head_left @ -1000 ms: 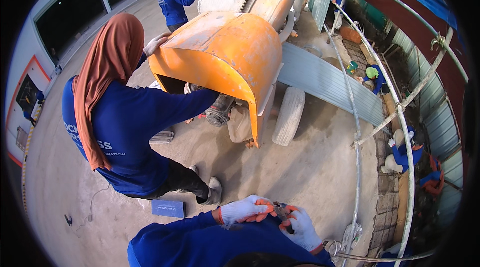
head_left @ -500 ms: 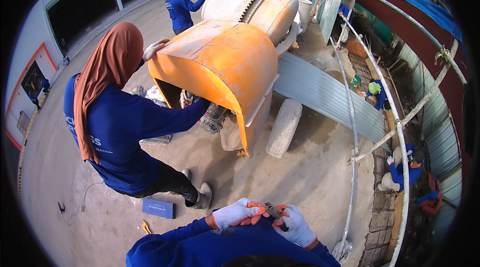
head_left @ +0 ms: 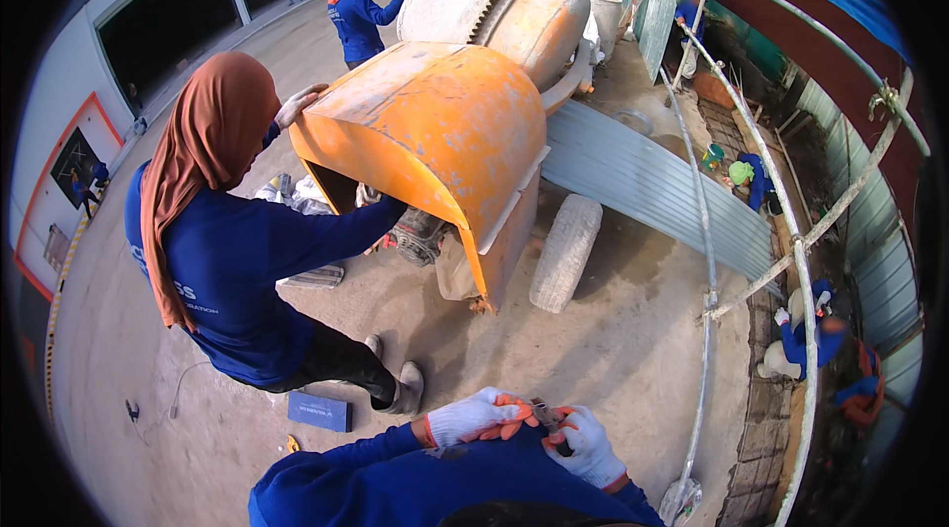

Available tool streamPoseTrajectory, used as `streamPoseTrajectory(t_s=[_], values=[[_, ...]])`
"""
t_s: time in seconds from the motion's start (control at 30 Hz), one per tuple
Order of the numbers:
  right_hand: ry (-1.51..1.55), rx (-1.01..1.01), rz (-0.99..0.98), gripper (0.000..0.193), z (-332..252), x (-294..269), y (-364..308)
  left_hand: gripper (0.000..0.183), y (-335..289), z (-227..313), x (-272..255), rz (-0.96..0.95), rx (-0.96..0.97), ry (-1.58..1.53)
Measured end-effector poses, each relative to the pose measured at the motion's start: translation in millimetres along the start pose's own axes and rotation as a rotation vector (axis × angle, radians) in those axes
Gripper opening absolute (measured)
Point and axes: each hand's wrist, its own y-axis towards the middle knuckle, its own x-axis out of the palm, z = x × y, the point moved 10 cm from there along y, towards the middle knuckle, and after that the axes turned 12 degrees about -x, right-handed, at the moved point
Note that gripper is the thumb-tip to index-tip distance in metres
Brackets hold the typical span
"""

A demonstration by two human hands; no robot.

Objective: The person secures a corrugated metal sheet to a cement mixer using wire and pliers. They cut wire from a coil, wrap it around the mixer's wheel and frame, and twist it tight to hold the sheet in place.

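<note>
My two hands meet low in the head view, both in white gloves with orange fingertips. My left hand [head_left: 473, 418] and my right hand [head_left: 589, 444] pinch a small dark metal object [head_left: 547, 416] between them, the fingers curled around it. My blue sleeves come up from the lower edge. What the object is I cannot make out.
A co-worker in blue with an orange head cloth [head_left: 213, 131] reaches under the orange cover [head_left: 435, 131] of a concrete mixer with a grey drum [head_left: 514, 8]. A tyre [head_left: 565, 252], a corrugated metal sheet [head_left: 643, 181], a scaffold pole [head_left: 704, 260] and a blue box [head_left: 318, 411] lie nearby. More workers stand beyond and below right.
My hands stay pressed together on the small object, shifting only slightly. The view has tilted a little, and the co-worker keeps an arm under the orange cover.
</note>
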Motion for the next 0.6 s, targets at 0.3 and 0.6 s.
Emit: streamPoseTrajectory(t_s=[0.3,0.6], values=[[0.113,0.145,0.168,0.048,22,6,-10,0.038,5,0,-14,0.032,0.049,-0.038],[0.144,0.345,-0.107,0.065,49,40,-21,0.037,15,-14,-26,-0.003,0.065,-0.071]])
